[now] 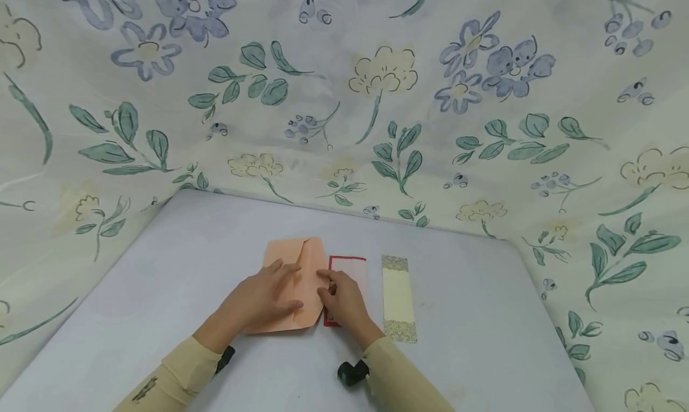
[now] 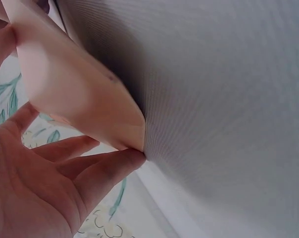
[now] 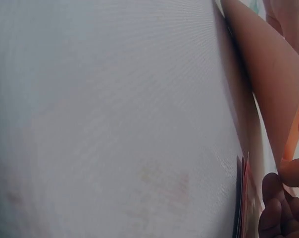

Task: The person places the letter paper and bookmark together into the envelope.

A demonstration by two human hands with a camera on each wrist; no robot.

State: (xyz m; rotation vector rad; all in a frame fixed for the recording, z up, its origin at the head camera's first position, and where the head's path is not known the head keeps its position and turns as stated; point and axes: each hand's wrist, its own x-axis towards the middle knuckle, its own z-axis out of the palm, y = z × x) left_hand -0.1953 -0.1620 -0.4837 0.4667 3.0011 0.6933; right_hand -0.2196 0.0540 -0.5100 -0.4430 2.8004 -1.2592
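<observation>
A peach paper envelope (image 1: 309,268) lies on the white table, with a fold line running along its length. My left hand (image 1: 264,295) rests on its left half with the fingers spread. In the left wrist view the straight fingertips (image 2: 134,157) touch the envelope's edge, and its near side (image 2: 80,94) bulges up. At the right edge, my right hand (image 1: 345,301) pinches the paper between thumb and finger. From the right wrist, the envelope (image 3: 268,69) shows that edge tilted up off the table.
A red-bordered card (image 1: 352,271) lies just right of the envelope, partly covered by the right hand. Farther right is a cream strip (image 1: 397,295) with patterned ends. A black device (image 1: 352,373) shows by the right sleeve. Floral fabric (image 1: 334,113) stands behind the table.
</observation>
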